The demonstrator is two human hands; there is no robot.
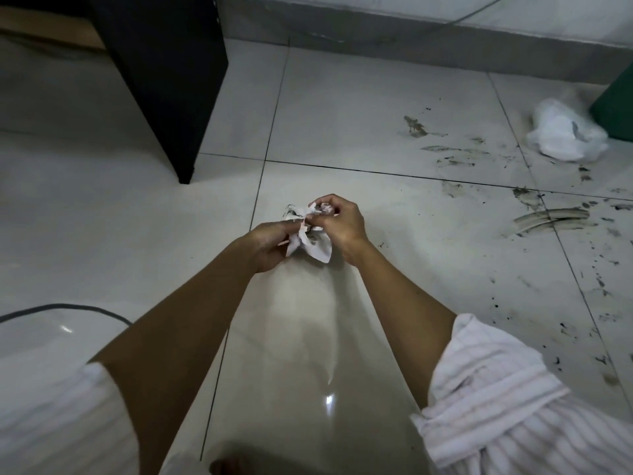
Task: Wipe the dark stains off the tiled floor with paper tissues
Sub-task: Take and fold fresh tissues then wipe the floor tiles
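Tissue: a crumpled white paper tissue [308, 234], smudged dark along its folds, is up off the floor between both hands, front and centre.
Left hand: the left hand [270, 243] is curled closed on the wad's lower left side, fingers pinching the paper.
Right hand: the right hand [339, 219] comes in from above, fingertips nipped tight on the top of the wad.
Why held so: looks to me like a refold, the two hands working the paper round to bring a cleaner face outward before it goes down on the tiles.
Stains: dark stains [548, 217] spread over the tiled floor [342, 114] well off to the right, with curved smears, streaks and specks. The tile under the hands looks clean.
Progress: plenty left, I'd say.
Spare paper: a white crumpled heap [565, 135] lies far right just beside a green container [616, 104]; tissue or plastic, can't tell.
Surroundings: a black furniture panel [164, 80] stands upper left and a dark cable [68, 308] runs across the floor at left.
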